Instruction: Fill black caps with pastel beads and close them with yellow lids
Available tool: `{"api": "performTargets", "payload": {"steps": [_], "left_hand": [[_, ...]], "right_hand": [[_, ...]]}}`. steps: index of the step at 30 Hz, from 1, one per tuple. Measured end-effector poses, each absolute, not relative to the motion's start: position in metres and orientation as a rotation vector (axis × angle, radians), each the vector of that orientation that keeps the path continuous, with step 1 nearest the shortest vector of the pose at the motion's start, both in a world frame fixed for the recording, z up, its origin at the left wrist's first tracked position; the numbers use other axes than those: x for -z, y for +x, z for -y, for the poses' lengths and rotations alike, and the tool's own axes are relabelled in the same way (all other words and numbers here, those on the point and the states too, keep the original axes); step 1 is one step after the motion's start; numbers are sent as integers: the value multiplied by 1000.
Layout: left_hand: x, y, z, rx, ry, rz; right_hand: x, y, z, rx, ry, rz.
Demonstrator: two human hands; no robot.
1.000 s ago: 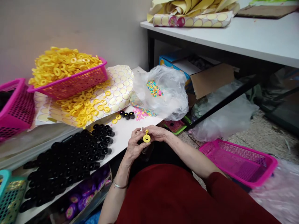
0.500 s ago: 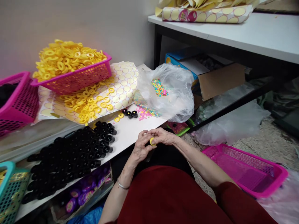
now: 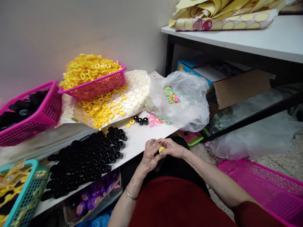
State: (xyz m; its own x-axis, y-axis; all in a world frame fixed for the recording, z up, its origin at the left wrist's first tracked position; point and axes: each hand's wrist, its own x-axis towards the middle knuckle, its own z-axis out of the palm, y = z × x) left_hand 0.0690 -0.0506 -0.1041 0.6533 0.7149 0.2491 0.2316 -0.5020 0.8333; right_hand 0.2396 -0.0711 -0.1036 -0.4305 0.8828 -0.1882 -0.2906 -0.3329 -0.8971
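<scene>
Above my lap, my left hand (image 3: 151, 155) and my right hand (image 3: 172, 148) are closed together around a small yellow round piece (image 3: 161, 149). Only its yellow face shows; fingers cover the rest, so I cannot see whether it is joined to another part. On the white table (image 3: 136, 138) beside my hands stand rows of small black cylindrical cups (image 3: 94, 154). Three more black cups (image 3: 140, 121) with small bright beads inside sit by loose pink beads (image 3: 155, 120). A clear plastic bag (image 3: 189, 108) holds multicoloured beads (image 3: 170, 94).
A pink basket (image 3: 101, 84) heaped with yellow rings (image 3: 90, 71) rests on sticker sheets (image 3: 136, 91). Another pink basket (image 3: 47, 107) holds black parts. A teal basket (image 3: 30, 189) is at the left front. An open carton (image 3: 241, 88) lies under the side table (image 3: 260, 44).
My view has turned left and slightly up, so everything appears farther right and lower. Both hands stay together on the yellow piece, whose visible face has tilted a little.
</scene>
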Motion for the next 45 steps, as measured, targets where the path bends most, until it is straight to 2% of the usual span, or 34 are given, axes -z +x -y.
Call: {"api": "performTargets", "payload": {"steps": [4,9,12,15,19,23,25,27,32,34,36,40,45], "left_hand": [[108,66,52,-700,2013,-747],[100,47,39,-590,1977,-659],[97,40,15,-851,1803,-979],[96,46,-16,-1069,1592,-1466],[95,68,-44,-1099,1556,-1756],[95,81,-47,-1028,1654,-1852],[98,84,-43,-1009,1614,-1893],[101,87,-39,-992,1587,-1910],[98,104,-35,-875,1621,-1930],[96,110,-37,-851,1616,-1919],[95,115,-40,-853,1603,-1917],[98,121,-47,-863,1553,-1989],[102,122,-52,-859,1548,-2023]], "right_hand": [[112,233,76,-1736,-984,1261],[129,232,77,-1216,-1160,1892],[140,230,74,-860,-1303,2220],[146,224,69,-695,-1474,2334],[141,220,67,-646,-1558,2367],[124,235,73,-780,-1351,2344],[111,251,70,-865,-1219,2204],[95,271,56,-802,-1242,1955],[61,329,-25,-268,-1877,1412],[55,348,-62,-306,-2177,1333],[54,362,-91,-354,-2235,1309],[63,380,-121,-480,-2172,1365],[75,388,-120,-571,-1860,1503]]}}
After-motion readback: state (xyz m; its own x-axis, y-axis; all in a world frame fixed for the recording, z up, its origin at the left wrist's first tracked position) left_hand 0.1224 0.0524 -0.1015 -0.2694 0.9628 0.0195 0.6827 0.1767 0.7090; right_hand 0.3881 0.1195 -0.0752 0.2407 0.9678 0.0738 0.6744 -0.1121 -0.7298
